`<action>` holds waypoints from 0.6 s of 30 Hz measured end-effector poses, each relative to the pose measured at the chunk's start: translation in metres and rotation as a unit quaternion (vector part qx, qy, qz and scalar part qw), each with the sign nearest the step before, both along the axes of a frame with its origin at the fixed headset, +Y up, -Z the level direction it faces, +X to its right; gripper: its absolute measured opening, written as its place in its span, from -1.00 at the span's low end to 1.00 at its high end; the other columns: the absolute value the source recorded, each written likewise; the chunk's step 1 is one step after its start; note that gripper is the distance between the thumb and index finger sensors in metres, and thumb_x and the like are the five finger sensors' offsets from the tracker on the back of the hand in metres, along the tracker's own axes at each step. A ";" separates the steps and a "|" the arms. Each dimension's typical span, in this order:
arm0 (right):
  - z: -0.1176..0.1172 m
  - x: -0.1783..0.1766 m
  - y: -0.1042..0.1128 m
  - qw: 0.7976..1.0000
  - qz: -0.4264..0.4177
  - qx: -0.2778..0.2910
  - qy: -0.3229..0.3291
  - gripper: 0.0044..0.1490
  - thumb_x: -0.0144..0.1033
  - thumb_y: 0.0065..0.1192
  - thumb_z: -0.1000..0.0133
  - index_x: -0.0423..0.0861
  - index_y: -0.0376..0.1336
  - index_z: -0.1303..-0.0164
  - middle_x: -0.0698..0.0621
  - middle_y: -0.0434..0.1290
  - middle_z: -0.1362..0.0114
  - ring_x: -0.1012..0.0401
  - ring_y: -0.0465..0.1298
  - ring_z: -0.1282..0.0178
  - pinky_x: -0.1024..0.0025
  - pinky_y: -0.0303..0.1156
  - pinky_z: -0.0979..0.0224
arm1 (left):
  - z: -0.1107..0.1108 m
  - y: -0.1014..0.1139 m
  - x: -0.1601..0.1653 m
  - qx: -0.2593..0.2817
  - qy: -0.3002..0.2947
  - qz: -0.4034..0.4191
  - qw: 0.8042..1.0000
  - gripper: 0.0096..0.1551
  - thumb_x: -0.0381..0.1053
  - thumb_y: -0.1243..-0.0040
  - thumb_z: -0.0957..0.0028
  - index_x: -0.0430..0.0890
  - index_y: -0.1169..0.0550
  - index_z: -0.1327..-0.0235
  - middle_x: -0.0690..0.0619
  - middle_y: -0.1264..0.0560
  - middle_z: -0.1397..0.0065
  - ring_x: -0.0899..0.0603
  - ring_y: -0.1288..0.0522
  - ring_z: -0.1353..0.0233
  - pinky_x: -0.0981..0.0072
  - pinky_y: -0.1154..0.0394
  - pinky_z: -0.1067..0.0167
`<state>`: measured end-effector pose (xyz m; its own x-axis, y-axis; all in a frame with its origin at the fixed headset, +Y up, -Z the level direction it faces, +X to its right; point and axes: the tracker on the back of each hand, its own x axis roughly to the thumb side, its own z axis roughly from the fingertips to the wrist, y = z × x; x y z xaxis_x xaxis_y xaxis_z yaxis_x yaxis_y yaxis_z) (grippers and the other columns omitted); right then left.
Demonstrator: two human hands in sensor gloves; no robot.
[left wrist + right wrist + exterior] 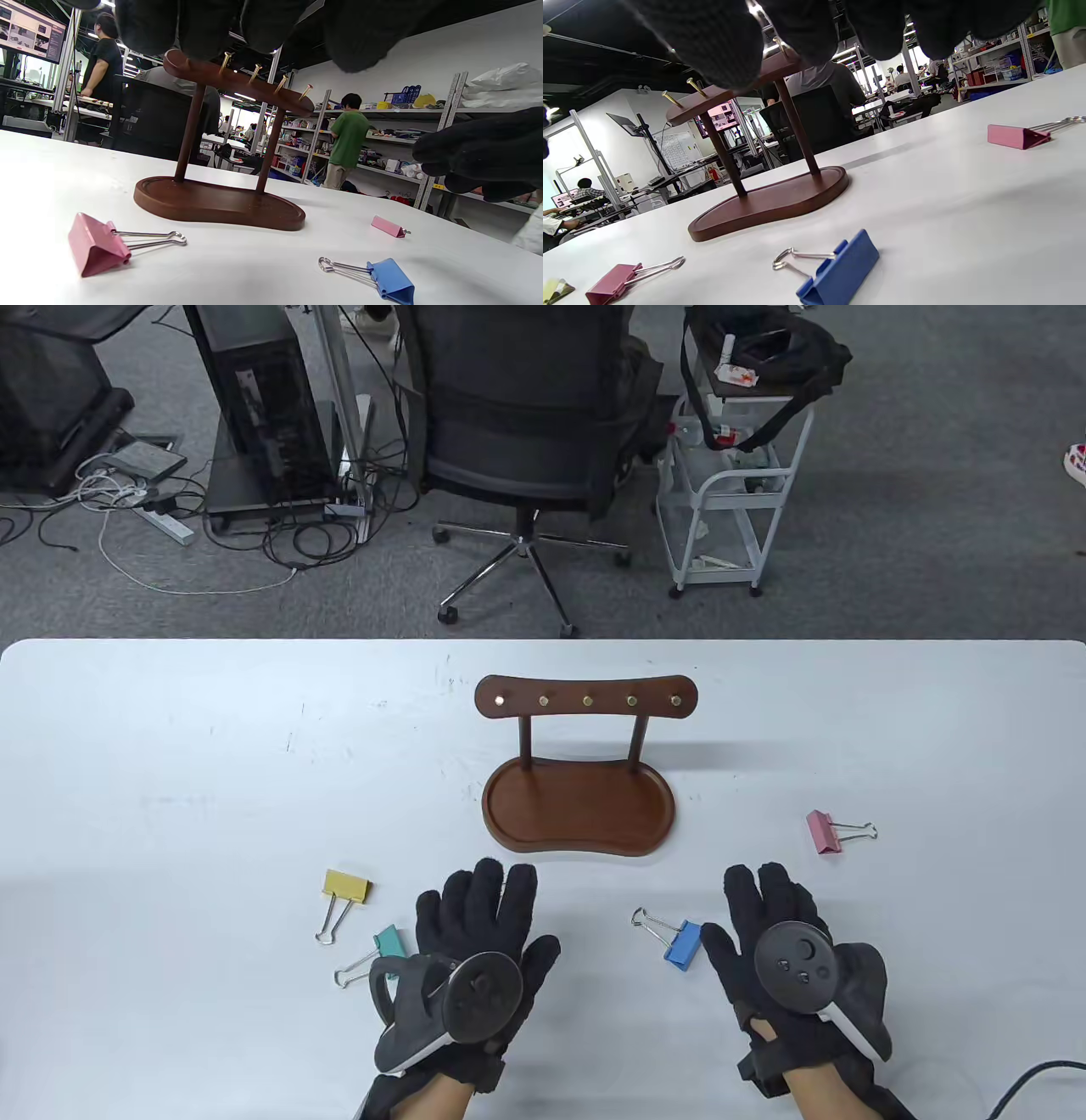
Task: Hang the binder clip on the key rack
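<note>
nothing hooked yet: rack (585,768) pegs bare, both hands (484,937) (785,946) flat and released (four clips (683,942) lie loose).

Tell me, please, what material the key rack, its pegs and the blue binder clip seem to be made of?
Key rack: probably dark stained wood, smooth with a slight sheen.
Pegs: gold-coloured and shiny, likely brass.
Blue binder clip: folded body looks like painted metal; its handles are silvery bent wire, probably steel.

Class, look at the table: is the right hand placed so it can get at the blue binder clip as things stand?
Probably yes. The blue binder clip lies just beside the right hand, on its thumb side, with only bare table around it. Nothing lies in the way, and the hand holds nothing.
</note>
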<state>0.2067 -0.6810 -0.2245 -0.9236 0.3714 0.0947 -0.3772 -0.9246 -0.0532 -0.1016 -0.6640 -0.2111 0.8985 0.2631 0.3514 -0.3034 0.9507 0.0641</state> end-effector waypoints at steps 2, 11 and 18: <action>0.000 0.000 -0.001 1.000 -0.001 0.000 0.002 -0.04 -0.02 0.24 -0.25 -0.28 0.07 -0.75 -0.54 0.07 -0.71 -0.53 0.14 -0.55 -0.46 0.11 -0.42 | 0.000 0.000 0.000 -0.001 0.000 0.000 1.000 -0.08 0.17 -0.22 -0.24 -0.27 -0.28 -0.76 -0.49 -0.24 -0.70 -0.70 -0.20 -0.57 -0.70 -0.05 -0.38; -0.001 -0.003 -0.004 1.000 -0.003 -0.004 0.006 -0.05 -0.03 0.24 -0.25 -0.28 0.08 -0.74 -0.54 0.08 -0.71 -0.52 0.15 -0.55 -0.46 0.12 -0.42 | -0.004 -0.003 -0.002 0.004 0.004 0.004 1.000 -0.10 0.17 -0.22 -0.24 -0.31 -0.34 -0.72 -0.47 -0.31 -0.67 -0.68 -0.26 -0.56 -0.66 -0.09 -0.40; -0.001 -0.004 -0.005 1.000 -0.008 -0.013 0.007 -0.05 -0.03 0.23 -0.25 -0.28 0.08 -0.74 -0.54 0.08 -0.71 -0.52 0.16 -0.54 -0.45 0.12 -0.42 | -0.008 -0.002 -0.005 0.022 0.018 0.006 1.000 -0.12 0.18 -0.23 -0.23 -0.33 -0.39 -0.67 -0.44 -0.39 -0.62 -0.64 -0.34 -0.52 -0.62 -0.15 -0.41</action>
<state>0.2030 -0.6862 -0.2255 -0.9157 0.3895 0.0984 -0.3934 -0.9191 -0.0233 -0.1063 -0.6656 -0.2192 0.9077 0.2587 0.3302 -0.3110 0.9433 0.1159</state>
